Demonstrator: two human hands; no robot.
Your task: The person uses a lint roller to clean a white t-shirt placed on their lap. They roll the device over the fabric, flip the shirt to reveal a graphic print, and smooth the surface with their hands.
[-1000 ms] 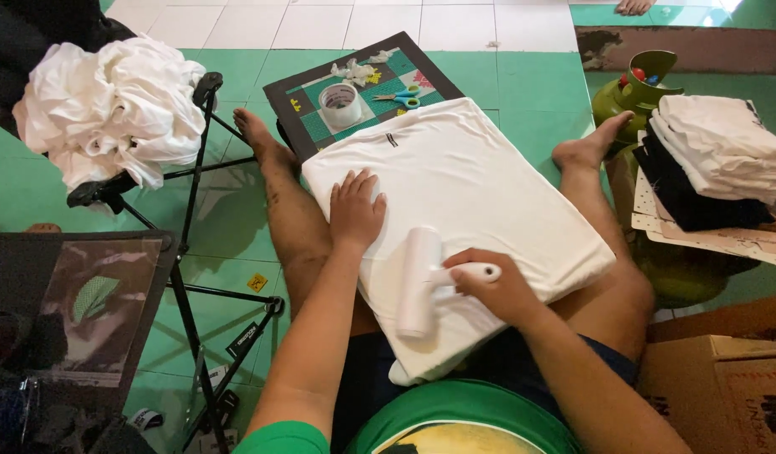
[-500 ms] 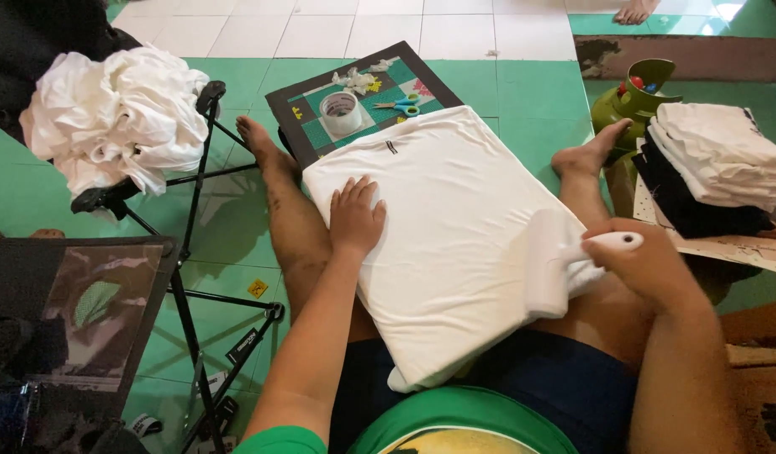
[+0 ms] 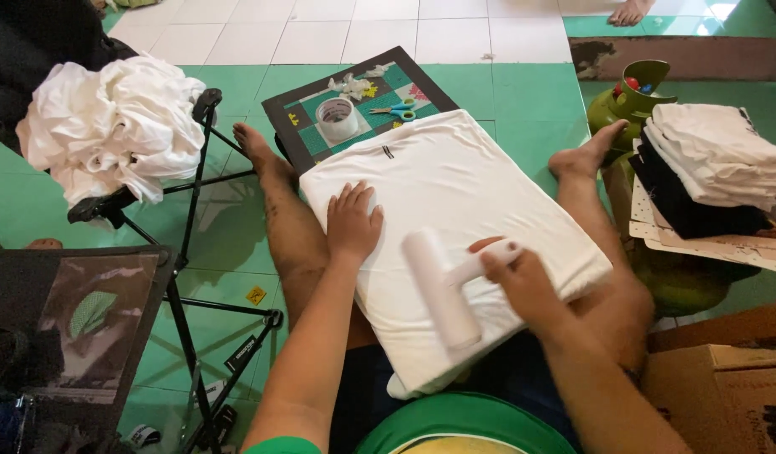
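Right hand (image 3: 522,282) grips the lint roller (image 3: 443,290), its long axis running lengthwise down the folded white shirt (image 3: 455,193); left hand (image 3: 353,223) lies flat, fingers spread, just beside it

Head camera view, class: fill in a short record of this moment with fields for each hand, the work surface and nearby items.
left hand: left hand flat on the folded white shirt
right hand: right hand grips the white lint roller, roller on the shirt
surface: shirt lies across the person's legs
beyond: dark board with tape roll and scissors
left: heap of white cloth
right: stack of folded clothes
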